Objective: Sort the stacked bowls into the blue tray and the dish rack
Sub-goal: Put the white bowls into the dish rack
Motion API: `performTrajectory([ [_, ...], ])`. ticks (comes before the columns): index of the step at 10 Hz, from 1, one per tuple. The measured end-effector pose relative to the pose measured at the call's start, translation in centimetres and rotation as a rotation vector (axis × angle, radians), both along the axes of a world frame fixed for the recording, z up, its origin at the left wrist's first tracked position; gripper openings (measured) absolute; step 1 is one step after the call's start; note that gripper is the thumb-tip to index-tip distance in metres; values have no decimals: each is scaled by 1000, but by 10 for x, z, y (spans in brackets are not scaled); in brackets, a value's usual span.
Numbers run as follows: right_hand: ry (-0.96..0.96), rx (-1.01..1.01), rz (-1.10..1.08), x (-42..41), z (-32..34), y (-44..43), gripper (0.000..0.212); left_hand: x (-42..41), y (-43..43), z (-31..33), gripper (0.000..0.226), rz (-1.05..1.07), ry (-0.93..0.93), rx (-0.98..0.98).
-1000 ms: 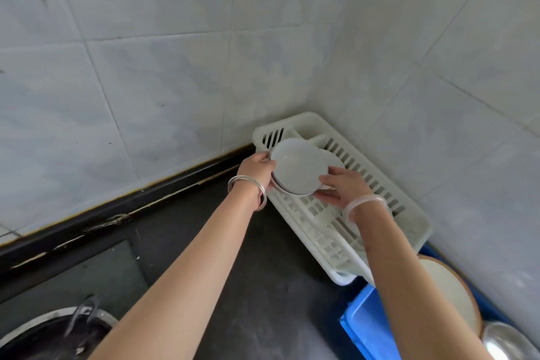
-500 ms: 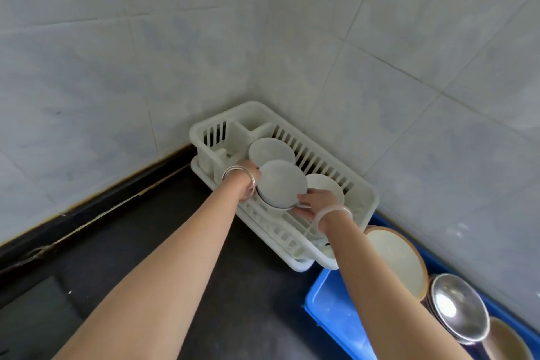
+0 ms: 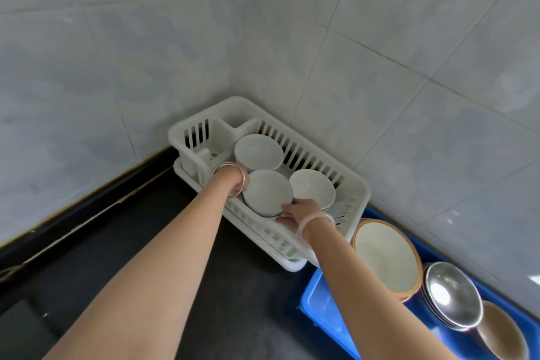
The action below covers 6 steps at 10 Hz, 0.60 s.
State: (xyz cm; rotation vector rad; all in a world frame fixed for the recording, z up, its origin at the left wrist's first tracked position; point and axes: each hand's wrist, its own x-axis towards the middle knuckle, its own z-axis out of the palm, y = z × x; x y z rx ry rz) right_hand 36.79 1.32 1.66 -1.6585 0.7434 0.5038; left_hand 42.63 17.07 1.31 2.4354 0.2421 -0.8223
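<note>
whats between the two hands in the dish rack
A white bowl, with the left hand and right hand at its sides, inside the dish rack; the head view shows it.

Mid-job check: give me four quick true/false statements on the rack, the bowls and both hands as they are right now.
1. Three white bowls are in the rack. True.
2. The left hand and the right hand both hold the nearest bowl. True.
3. The steel bowls are in the rack. False: they lie in the blue tray, behind an orange-rimmed bowl.
4. The rack stands mid-counter, away from the walls. False: it sits in the tiled corner, with the tray to its right.
</note>
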Motion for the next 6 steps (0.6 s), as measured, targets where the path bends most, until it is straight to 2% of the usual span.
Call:
performTrajectory([
  [1,10,2,25,2,-5,-3,32,6,2,-4,34,-72,-4,52],
  [2,46,-2,63,1,-8,-5,34,8,4,-5,36,-68,-6,6],
  [3,76,118,25,-1,-8,-7,33,8,4,-5,36,-50,-60,-38],
  [5,94,188,-38,-7,-5,-11,14,-7,-4,-4,34,-40,-213,50],
  [6,-3,118,-5,-17,14,-18,10,-18,-10,1,35,5,-271,74],
])
